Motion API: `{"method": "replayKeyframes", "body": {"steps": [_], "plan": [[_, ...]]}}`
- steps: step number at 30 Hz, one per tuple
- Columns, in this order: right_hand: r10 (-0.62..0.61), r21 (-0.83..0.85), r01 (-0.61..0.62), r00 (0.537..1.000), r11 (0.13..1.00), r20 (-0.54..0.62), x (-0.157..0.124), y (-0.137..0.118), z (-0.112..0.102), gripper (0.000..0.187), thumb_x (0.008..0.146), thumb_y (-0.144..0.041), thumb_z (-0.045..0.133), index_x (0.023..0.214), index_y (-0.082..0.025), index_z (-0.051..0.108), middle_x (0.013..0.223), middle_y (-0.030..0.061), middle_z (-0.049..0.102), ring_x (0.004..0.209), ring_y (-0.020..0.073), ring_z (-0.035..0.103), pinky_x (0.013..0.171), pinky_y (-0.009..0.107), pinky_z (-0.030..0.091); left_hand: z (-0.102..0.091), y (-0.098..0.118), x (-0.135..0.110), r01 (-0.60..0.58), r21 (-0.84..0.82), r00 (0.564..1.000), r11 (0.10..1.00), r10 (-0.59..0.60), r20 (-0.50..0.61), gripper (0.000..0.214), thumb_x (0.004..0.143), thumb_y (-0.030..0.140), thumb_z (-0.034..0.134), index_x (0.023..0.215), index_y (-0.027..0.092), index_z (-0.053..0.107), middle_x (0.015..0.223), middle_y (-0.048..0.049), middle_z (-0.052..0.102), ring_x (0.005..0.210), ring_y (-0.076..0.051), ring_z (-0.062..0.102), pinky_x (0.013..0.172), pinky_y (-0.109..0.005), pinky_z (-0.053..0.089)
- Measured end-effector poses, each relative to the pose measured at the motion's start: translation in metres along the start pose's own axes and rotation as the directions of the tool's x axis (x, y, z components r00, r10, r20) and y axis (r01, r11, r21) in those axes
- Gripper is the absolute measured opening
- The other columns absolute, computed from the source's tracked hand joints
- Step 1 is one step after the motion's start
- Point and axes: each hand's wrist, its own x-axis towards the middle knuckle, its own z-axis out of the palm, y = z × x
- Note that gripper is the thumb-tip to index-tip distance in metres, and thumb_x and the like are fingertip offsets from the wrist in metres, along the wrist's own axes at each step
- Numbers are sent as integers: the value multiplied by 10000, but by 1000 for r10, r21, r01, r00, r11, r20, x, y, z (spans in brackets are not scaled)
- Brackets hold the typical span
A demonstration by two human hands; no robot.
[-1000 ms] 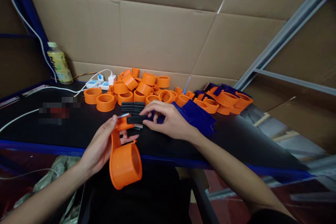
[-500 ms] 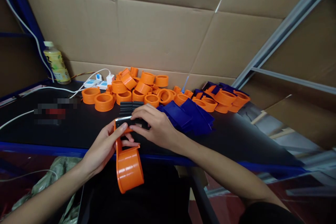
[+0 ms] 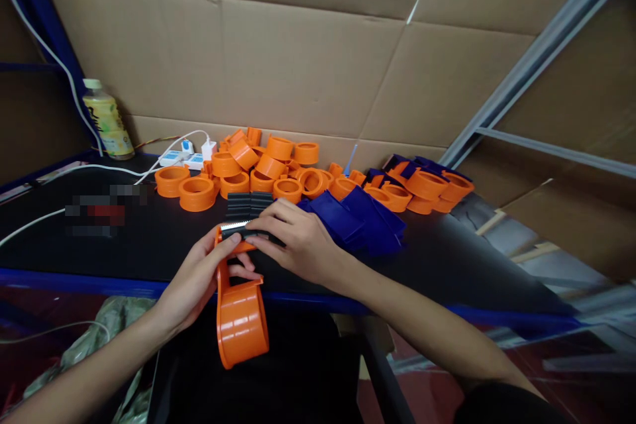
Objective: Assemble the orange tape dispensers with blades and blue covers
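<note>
My left hand (image 3: 196, 278) grips an orange plastic tape-dispenser body (image 3: 241, 321) by its upper end; the round drum hangs below the table's front edge. My right hand (image 3: 293, 238) pinches a black toothed strip (image 3: 243, 232) and presses it onto the top of that orange body, beside my left thumb. Behind the hands, more black strips (image 3: 248, 204) lie in a small stack on the black table (image 3: 149, 238).
Several orange rings (image 3: 248, 169) are heaped at the back, more of them at the right (image 3: 427, 185). Dark blue flat pieces (image 3: 358, 218) lie right of my hands. A white power strip (image 3: 183, 158) with cables and a drink bottle (image 3: 106, 119) stand back left. Cardboard walls (image 3: 298, 53) enclose the table.
My right hand brought the black strip left onto the orange body's top and now presses it there. The orange body turned slightly, its drum hanging more straight down.
</note>
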Motion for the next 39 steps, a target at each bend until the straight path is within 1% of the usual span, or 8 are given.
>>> {"method": "replayKeyframes", "body": {"steps": [9, 12, 15, 22, 30, 35, 37, 39], "plan": [[-88, -52, 84, 994, 995, -72, -5, -16, 15, 237, 982, -157, 550, 1190, -149, 664, 1027, 98, 725, 927, 174, 638, 802, 310, 547, -3, -3, -3, -25, -84, 1000, 996, 26, 16, 163, 921, 285, 658, 1046, 192, 609, 707, -19, 681, 643, -185, 693, 702, -342, 605], [-72, 49, 80, 987, 996, -145, -5, -15, 14, 241, 972, -169, 568, 1195, -183, 658, 1124, 81, 727, 989, 172, 662, 879, 337, 554, -6, -1, -3, 53, -212, 998, 976, -46, 38, 155, 935, 313, 616, 966, 162, 635, 713, -34, 668, 605, -178, 666, 698, -366, 610], [17, 127, 10, 977, 992, -211, -5, -12, 15, 224, 960, -160, 572, 1160, -189, 671, 1192, 78, 715, 1086, 186, 660, 949, 365, 545, -11, 1, -2, 172, -267, 984, 948, -151, 98, 299, 951, 375, 557, 856, 111, 660, 714, -68, 648, 609, -191, 661, 707, -384, 616], [96, 226, -80, 993, 971, -64, -3, -11, 12, 280, 973, -212, 559, 1234, -168, 648, 1248, 100, 686, 1182, 203, 618, 988, 380, 538, -13, 2, -2, 190, -327, 981, 926, -166, 102, 322, 965, 364, 523, 1015, 98, 698, 763, -84, 664, 689, -200, 679, 752, -379, 620], [70, 3, -71, 991, 997, 118, -4, -15, -5, 413, 1012, -264, 492, 1416, -188, 540, 1364, 93, 624, 1229, 207, 575, 936, 355, 548, -17, 2, -2, 237, -348, 972, 907, -219, 90, 280, 951, 352, 549, 957, 119, 703, 752, -82, 664, 681, -208, 682, 734, -380, 617], [247, -159, -251, 968, 955, -44, -15, 0, -39, 328, 1020, -300, 493, 1292, -183, 633, 1254, 79, 684, 1169, 209, 617, 982, 359, 510, -11, 5, -4, 232, -339, 973, 912, -215, 87, 249, 940, 359, 570, 890, 144, 686, 681, -54, 626, 626, -201, 651, 678, -355, 595], [331, -246, -326, 943, 913, -24, -18, 13, -51, 302, 1020, -336, 494, 1200, -181, 679, 1172, 84, 712, 1117, 227, 640, 945, 371, 513, -9, 7, -3, 212, -318, 977, 924, -196, 81, 276, 949, 382, 554, 860, 150, 674, 652, -46, 605, 609, -205, 645, 647, -346, 582], [393, -316, -353, 917, 881, 72, -18, 24, -57, 303, 1016, -363, 499, 1163, -184, 696, 1143, 88, 719, 1095, 241, 648, 921, 376, 511, -7, 8, -3, 194, -286, 981, 938, -181, 70, 321, 962, 417, 531, 844, 152, 667, 615, -33, 577, 581, -202, 636, 617, -331, 568]]}}
